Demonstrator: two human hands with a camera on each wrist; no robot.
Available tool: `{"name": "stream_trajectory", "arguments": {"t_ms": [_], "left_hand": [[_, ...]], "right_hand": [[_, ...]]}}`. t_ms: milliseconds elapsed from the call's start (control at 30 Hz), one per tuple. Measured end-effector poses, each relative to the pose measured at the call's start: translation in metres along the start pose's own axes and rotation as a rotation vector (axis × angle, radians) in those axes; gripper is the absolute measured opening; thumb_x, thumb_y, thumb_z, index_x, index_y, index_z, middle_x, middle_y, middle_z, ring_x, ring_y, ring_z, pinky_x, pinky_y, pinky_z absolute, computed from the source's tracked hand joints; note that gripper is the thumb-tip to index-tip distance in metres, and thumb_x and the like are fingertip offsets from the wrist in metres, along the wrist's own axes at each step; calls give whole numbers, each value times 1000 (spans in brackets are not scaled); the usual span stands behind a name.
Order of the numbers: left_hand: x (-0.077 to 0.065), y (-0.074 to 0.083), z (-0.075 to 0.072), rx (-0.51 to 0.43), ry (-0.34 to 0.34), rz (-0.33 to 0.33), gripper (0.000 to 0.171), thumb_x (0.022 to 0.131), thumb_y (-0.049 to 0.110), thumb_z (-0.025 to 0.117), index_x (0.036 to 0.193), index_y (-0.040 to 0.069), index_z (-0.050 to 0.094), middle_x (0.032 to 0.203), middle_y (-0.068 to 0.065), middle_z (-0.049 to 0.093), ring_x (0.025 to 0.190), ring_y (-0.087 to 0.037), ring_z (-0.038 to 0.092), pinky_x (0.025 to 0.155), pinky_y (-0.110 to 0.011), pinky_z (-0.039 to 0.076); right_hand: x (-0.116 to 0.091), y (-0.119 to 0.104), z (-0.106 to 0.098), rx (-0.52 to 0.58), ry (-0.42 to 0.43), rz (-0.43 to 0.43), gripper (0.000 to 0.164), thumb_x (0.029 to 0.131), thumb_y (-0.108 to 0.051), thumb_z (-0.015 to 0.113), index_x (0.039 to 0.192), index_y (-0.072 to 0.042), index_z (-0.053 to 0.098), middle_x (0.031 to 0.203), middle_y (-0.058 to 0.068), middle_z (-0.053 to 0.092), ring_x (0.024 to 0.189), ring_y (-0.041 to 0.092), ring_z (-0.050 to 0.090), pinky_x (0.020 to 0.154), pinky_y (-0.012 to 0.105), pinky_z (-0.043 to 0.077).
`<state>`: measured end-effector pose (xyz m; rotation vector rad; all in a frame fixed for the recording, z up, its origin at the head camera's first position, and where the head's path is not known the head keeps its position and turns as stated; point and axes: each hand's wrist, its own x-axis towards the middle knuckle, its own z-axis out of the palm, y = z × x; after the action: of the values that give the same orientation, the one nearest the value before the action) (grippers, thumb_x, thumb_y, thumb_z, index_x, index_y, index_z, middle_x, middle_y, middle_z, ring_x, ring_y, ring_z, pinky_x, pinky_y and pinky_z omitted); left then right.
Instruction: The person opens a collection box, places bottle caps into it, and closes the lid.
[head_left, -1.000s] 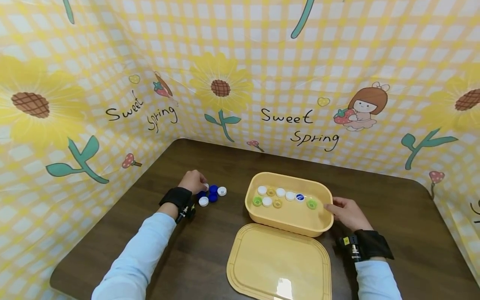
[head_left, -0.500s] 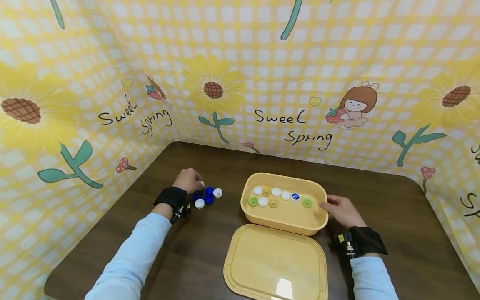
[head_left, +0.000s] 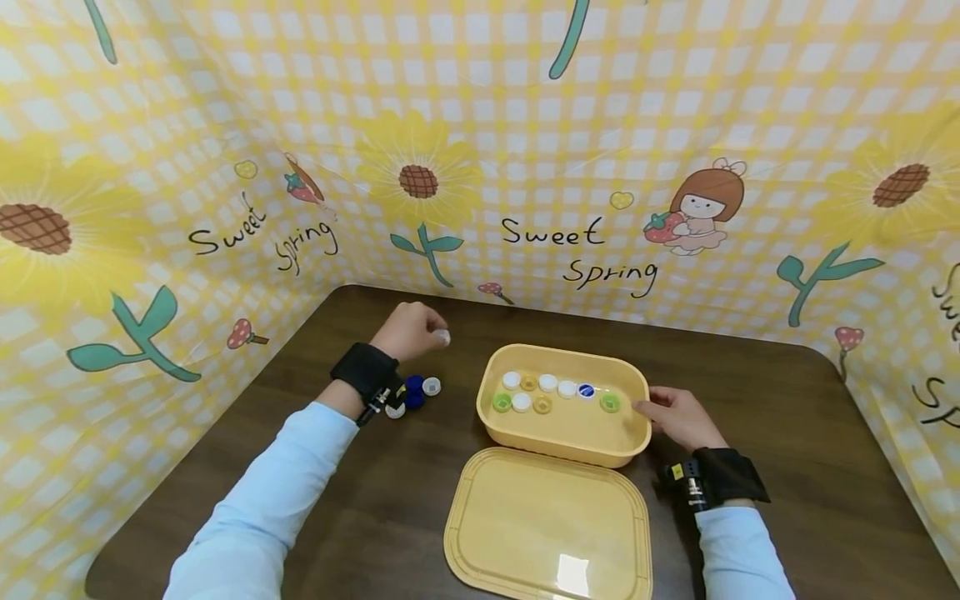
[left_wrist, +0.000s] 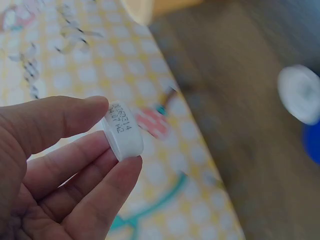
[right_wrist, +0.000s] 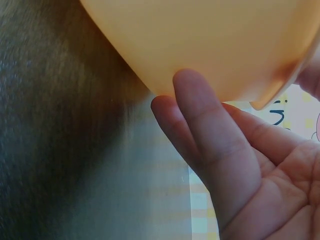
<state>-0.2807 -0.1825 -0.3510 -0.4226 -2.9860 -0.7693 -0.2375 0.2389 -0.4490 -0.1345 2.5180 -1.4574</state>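
My left hand (head_left: 412, 331) pinches a white bottle cap (left_wrist: 126, 131) between thumb and fingers, raised over the table. Dark print shows on the cap's side in the left wrist view. Below that wrist, partly hidden by it, lie several blue and white caps, among them a white cap (head_left: 431, 387) and a blue cap (head_left: 415, 401). My right hand (head_left: 681, 415) grips the right end of a yellow plastic box (head_left: 570, 433), thumb over the rim and fingers against the outer wall. Inside the box sit white, amber and green caps, plus a white-and-blue cap (head_left: 586, 391).
A flat yellow lid (head_left: 547, 525) lies on the dark wooden table (head_left: 390, 508), just in front of the box. Checked cloth (head_left: 480, 125) with flowers hangs around the back and sides of the table.
My left hand has lifted a white cap from the pile and moved up and to the right with it. The right hand keeps its hold on the box.
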Motion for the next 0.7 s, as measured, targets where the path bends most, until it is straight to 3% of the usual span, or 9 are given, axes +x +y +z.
{"name": "stream_trajectory", "arguments": {"t_ms": [267, 500, 700], "left_hand": [[27, 64, 13, 23, -77, 197, 16, 89, 16, 71, 99, 5, 76, 91, -4, 71, 83, -17, 64, 77, -32, 53], [45, 110, 38, -11, -164, 253, 17, 88, 15, 73, 102, 5, 75, 93, -4, 71, 84, -15, 63, 76, -27, 52], [58, 136, 69, -25, -221, 296, 16, 86, 14, 74, 101, 7, 76, 92, -1, 70, 84, -12, 62, 75, -23, 50]], "right_hand": [[0, 1, 0, -5, 23, -18, 50, 95, -19, 61, 129, 16, 50, 114, 27, 62, 90, 24, 65, 72, 31, 56], [4, 3, 0, -3, 41, -18, 46, 94, -18, 62, 127, 14, 54, 111, 24, 64, 89, 23, 65, 72, 30, 56], [3, 4, 2, 10, 49, -21, 45, 93, -17, 63, 125, 14, 55, 108, 23, 65, 87, 24, 65, 70, 31, 56]]}}
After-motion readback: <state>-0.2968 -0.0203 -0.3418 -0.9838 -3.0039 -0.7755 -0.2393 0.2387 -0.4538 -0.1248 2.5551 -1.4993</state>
